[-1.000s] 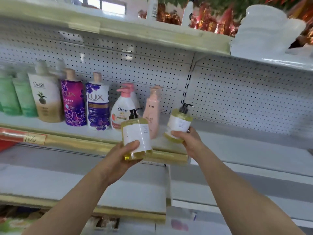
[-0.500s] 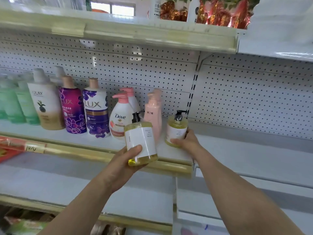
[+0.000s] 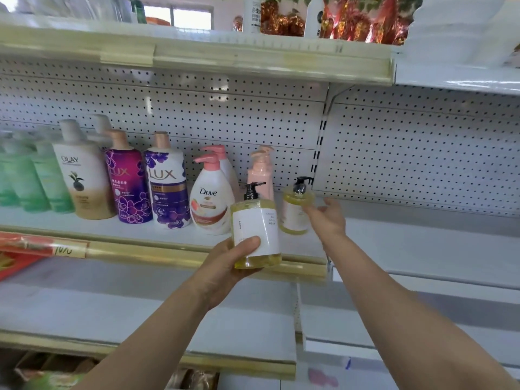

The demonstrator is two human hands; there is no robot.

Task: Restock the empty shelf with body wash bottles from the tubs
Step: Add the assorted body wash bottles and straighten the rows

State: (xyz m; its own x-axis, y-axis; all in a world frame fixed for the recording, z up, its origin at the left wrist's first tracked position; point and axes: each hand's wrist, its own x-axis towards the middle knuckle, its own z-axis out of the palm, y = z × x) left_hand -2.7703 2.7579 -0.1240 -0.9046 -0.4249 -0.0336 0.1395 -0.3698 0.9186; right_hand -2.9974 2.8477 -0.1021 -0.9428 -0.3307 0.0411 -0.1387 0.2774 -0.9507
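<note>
My left hand point(image 3: 225, 266) grips a yellow pump bottle with a white label point(image 3: 256, 232) from below, upright, just in front of the shelf edge point(image 3: 174, 256). A second yellow pump bottle point(image 3: 295, 212) stands on the shelf at the right end of the row, next to two pink bottles point(image 3: 261, 173). My right hand point(image 3: 327, 218) hovers just right of that bottle with its fingers spread and holds nothing. Left along the shelf stand Dove point(image 3: 211, 201), two purple Lux point(image 3: 166, 184), Olay point(image 3: 83, 175) and green bottles point(image 3: 31, 181).
A perforated white back panel point(image 3: 408, 153) runs behind the shelf. The shelf bay to the right point(image 3: 422, 249) is bare. An upper shelf point(image 3: 253, 60) overhangs with goods on it. A lower white shelf point(image 3: 140, 319) juts out below my arms.
My right hand set the second yellow bottle down on the shelf, let it go and opened beside it. My left hand kept its bottle at about the same place.
</note>
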